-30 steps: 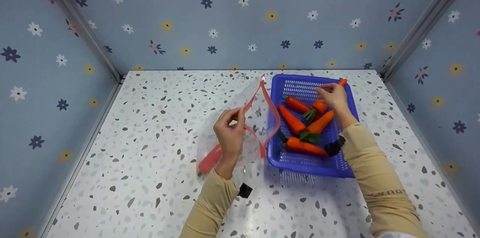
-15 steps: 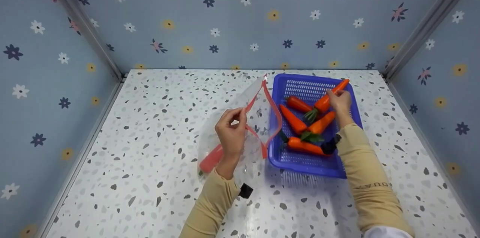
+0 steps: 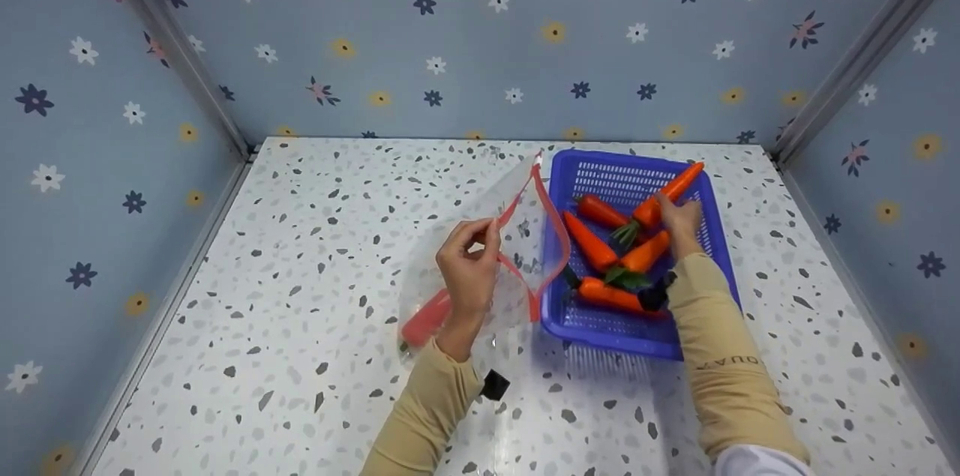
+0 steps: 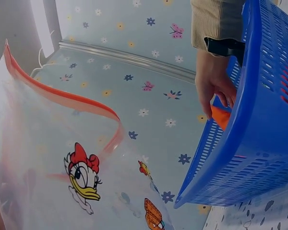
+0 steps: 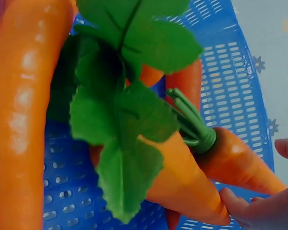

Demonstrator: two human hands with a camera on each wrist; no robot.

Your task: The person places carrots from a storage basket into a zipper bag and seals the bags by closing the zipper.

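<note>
My left hand [image 3: 469, 258] pinches the red zip edge of a clear zip-lock bag [image 4: 38, 143]. The bag's mouth gapes toward the basket; a reddish vegetable [image 3: 426, 318], seen through the plastic, lies at its bottom. My right hand [image 3: 682, 223] is inside the blue basket [image 3: 611, 345], at a carrot [image 3: 679, 182] with a green stem. In the right wrist view thumb and fingers are spread on either side of that carrot [image 5: 240, 163]; the thumb stands apart from its skin. The fingertips overlap the tip of a neighbouring leafy-topped carrot [image 5: 187, 177].
Several other carrots lie in the basket, including one along its near side [image 3: 607, 294] and one at left [image 3: 589, 240]. The basket stands on a speckled white table [image 3: 322, 236]. Flower-patterned walls [image 3: 465, 34] enclose the back and sides.
My right hand has come down and toward me along the carrot, from above the basket's far part; the carrot stays in place. My left hand keeps its hold on the bag.
</note>
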